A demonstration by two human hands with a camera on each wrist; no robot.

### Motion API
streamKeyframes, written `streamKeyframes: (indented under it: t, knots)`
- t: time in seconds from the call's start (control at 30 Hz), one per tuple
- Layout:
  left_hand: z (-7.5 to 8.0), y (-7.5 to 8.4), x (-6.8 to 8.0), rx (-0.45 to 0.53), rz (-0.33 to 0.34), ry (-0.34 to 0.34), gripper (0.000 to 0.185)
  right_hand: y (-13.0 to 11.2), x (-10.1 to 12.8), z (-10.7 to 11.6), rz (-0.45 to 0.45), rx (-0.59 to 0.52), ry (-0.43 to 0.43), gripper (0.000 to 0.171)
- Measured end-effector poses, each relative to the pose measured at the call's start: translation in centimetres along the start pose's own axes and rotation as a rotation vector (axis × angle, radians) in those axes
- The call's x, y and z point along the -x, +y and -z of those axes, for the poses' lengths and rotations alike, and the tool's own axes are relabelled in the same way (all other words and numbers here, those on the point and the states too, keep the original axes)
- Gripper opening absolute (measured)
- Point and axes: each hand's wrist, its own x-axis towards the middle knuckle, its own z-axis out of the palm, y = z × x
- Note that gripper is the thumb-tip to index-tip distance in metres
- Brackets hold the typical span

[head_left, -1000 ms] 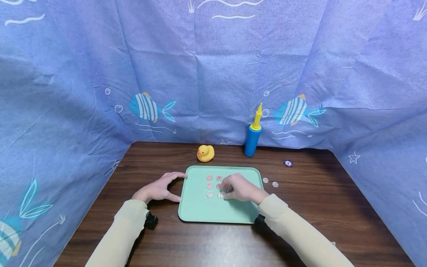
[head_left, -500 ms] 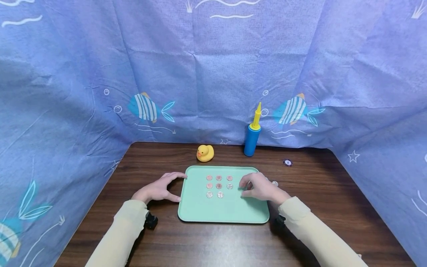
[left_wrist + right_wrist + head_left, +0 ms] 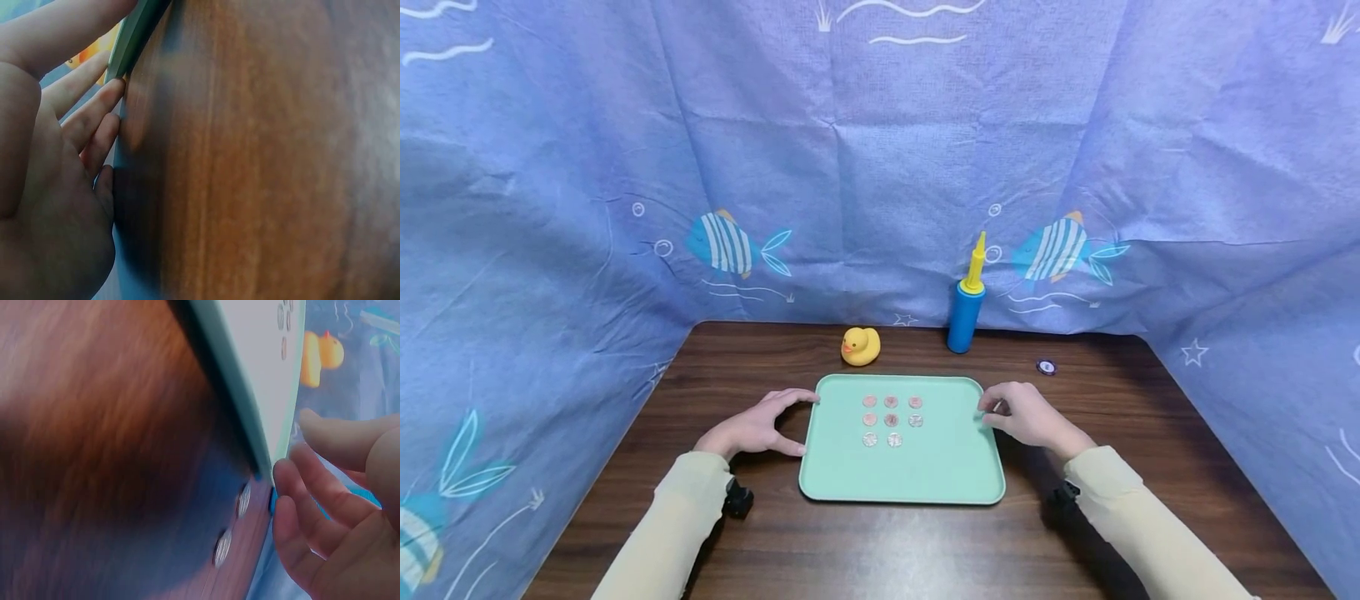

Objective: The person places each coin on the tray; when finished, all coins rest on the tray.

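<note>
Eight coins (image 3: pixel 891 419) lie in rows on our green tray (image 3: pixel 917 475), whose long axis runs left-right across the table (image 3: pixel 880 550). Our left hand (image 3: pixel 752 427) rests relaxed against its left edge. From the left wrist, fingers (image 3: pixel 94 109) touch the tray rim (image 3: pixel 134 37). From the right wrist, our right hand (image 3: pixel 331 506) hovers loose over two table coins (image 3: pixel 232 525).

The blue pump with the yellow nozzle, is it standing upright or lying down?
Upright. The blue pump stands on its base on the table, yellow nozzle pointing up, right of the duck.
</note>
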Motion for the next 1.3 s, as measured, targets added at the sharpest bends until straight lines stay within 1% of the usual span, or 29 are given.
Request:
streamKeyframes:
  t: [0.17,0.4,0.53,0.67,0.83,0.97,1.07,1.3]
  knots:
    - [0.0,0.1,0.0,0.018,0.008,0.001,0.086,1.0,0.2,0.6,-0.045,0.047,0.046,0.008]
    - [0.0,0.2,0.1,0.019,0.003,0.005,0.087,2.3,0.7,1.2,-0.085,0.081,0.056,0.019]
    - [-0.1,0.3,0.3,0.023,0.011,0.003,0.087,3.0,1.1,1.2,-0.088,0.103,0.064,0.017]
    - [-0.1,0.4,0.3,0.023,0.011,0.000,0.087,3.7,1.3,1.0,-0.091,0.122,0.051,0.016]
    - [0.1,0.2,0.1,0.014,-0.001,-0.001,0.087,4.0,1.4,0.9,-0.079,0.135,0.052,0.020]
    - [0.1,0.1,0.0,-0.008,-0.030,0.002,0.087,4.1,1.2,0.9,-0.076,0.127,0.050,0.020]
    - [0.2,0.0,-0.1,-0.024,-0.046,0.004,0.087,4.1,1.1,1.0,-0.078,0.120,0.030,0.019]
    - [0.0,0.0,0.0,-0.004,-0.021,0.008,0.087,4.3,0.6,1.3,-0.061,0.122,-0.028,0.019]
